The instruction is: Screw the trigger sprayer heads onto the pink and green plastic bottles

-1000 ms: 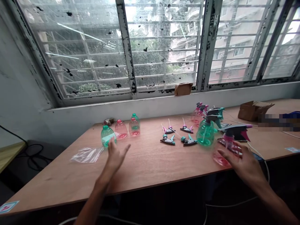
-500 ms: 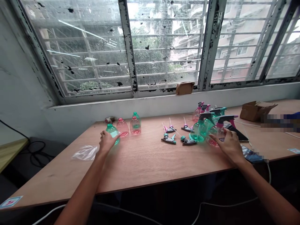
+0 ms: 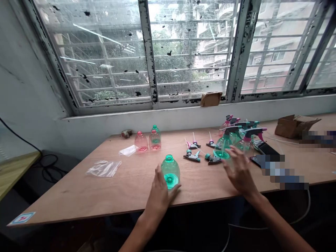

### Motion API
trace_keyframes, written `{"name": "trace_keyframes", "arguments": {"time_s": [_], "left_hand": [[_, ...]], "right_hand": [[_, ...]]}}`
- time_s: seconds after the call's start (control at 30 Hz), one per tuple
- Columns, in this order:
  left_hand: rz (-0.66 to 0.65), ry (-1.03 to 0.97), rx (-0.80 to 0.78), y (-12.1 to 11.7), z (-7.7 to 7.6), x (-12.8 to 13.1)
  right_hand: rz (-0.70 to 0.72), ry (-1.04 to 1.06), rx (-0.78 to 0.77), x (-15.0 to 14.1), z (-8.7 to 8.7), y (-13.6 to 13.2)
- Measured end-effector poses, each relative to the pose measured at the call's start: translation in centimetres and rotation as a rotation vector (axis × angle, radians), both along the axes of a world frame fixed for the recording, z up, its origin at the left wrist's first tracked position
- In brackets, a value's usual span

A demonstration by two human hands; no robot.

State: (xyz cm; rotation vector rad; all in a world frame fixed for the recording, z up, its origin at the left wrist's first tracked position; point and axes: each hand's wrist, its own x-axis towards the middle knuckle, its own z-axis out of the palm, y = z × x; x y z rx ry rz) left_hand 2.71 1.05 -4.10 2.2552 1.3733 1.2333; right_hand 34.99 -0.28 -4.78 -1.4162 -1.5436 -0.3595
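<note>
My left hand [image 3: 159, 191] is wrapped round a green clear bottle [image 3: 170, 170] without a spray head, upright near the table's front edge. My right hand [image 3: 240, 171] hovers with its fingers apart and holds nothing that I can see. Just behind it stand a pink spray bottle [image 3: 246, 147] and a green spray bottle [image 3: 225, 141], partly covered by the fingers. Several loose trigger spray heads lie between the hands, among them a teal-and-grey spray head [image 3: 192, 156] and a pink-and-grey spray head [image 3: 194, 145]. Farther back are two pink bottles, one a headless pink bottle [image 3: 141, 143], and a green bottle [image 3: 154, 128].
On the wooden table [image 3: 110, 196] lie a clear plastic bag [image 3: 104, 168] and a white slip [image 3: 128, 150]. An open cardboard box [image 3: 294, 126] stands at the right, near a black phone-like slab [image 3: 270, 148]. Windows run behind the table.
My left hand has brought the green bottle from the back left to the front middle. My right hand has come off the pink spray bottle and moved slightly left. A white slip now shows.
</note>
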Motion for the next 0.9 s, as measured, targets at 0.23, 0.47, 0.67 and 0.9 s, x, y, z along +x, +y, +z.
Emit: {"name": "trace_keyframes", "arguments": {"time_s": [0.23,0.47,0.67,0.9], "left_hand": [[-0.186,-0.086,-0.097,-0.7,1.4,-0.7],[-0.105,-0.086,-0.04,-1.3,1.8,-0.8],[-0.012,-0.358,-0.109,-0.9,1.4,-1.2],[0.046,-0.502,-0.219,-1.3,2.8,-1.6]], "right_hand": [[0.196,-0.267,-0.307,-5.3,-0.3,4.3],[0.28,-0.37,-0.397,-7.8,1.9,5.3],[0.372,-0.167,-0.355,-9.0,1.4,0.1],[0.458,0.606,-0.119,-7.3,0.7,-1.4]]}}
